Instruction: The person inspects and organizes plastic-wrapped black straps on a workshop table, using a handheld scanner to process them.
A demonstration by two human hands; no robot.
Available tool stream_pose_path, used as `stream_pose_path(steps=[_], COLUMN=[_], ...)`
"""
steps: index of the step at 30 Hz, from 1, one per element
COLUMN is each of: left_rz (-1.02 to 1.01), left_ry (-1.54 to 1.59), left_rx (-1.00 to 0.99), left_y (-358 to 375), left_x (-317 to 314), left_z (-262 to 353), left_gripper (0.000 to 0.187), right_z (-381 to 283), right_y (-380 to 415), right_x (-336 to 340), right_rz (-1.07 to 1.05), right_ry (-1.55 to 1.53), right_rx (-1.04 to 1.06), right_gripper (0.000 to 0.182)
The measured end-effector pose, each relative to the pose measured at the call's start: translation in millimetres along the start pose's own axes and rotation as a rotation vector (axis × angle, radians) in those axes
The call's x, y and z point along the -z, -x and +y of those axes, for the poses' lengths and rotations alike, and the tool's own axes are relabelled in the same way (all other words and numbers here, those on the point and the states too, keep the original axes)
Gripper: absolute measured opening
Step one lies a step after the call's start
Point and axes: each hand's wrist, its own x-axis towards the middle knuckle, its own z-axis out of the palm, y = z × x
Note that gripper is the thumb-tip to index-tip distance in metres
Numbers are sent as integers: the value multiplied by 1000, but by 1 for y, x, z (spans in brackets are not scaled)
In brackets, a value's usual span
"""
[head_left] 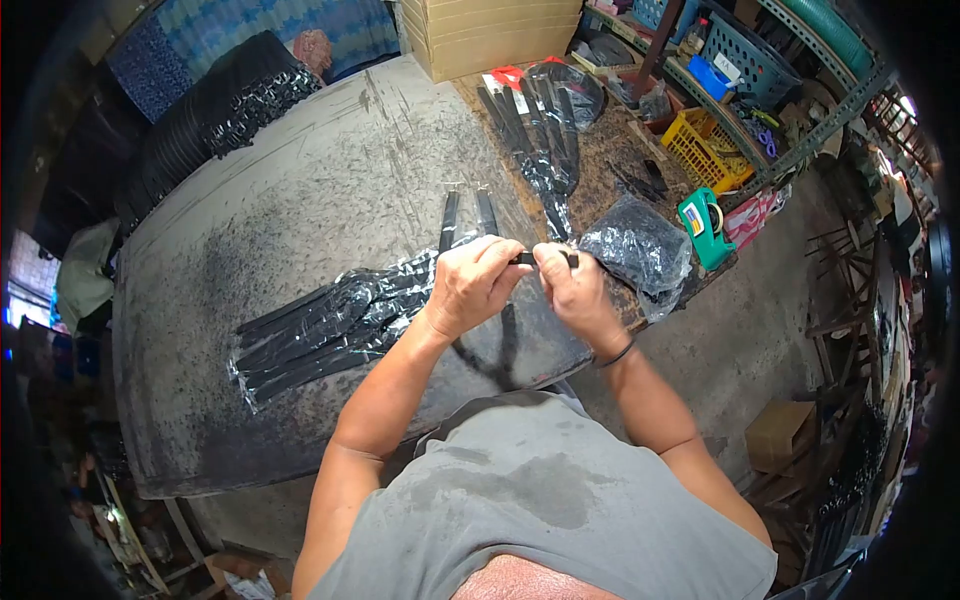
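Note:
My left hand (472,285) and my right hand (578,292) are close together above the table's front part. Both are closed on a black strap (523,259), which shows in the short gap between them and pokes out past my right fingers. Just beyond my left hand lie two strap ends (449,218) with small metal pieces at their tips. To the left, several black straps in clear plastic (325,325) lie in a flat bundle. Another fan of wrapped black straps (545,135) is spread on the brown board. A crumpled clear plastic bag (637,245) sits right of my right hand.
A green tape dispenser (706,230) stands at the board's right edge. Behind are a cardboard box (490,35) and a large black stack of straps (215,110). Shelving on the right holds a yellow basket (705,150) and a blue-grey basket (750,60). The worn table (200,400) has a rounded edge.

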Motion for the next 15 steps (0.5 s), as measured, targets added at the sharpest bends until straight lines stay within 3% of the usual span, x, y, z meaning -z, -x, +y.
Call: stream_pose_path(steps=[3,5,10,15], left_rz=[-68,-75,-35,8], left_ry=[13,37,73,31], left_rx=[30,46,85,-61], left_y=[4,7,4,2], left_x=[3,2,0,3], left_z=[-2,-1,3,4], left_gripper=[25,26,29,26], right_z=[14,7,-10,-9], right_y=[3,-7,-18,-20], right_x=[-2,17,28,33], right_rz=[38,-188,-245,-349], right_ry=[-178,-1,-11,62], right_rx=[-143,-191,-159,-105], right_gripper=[31,31,30,31])
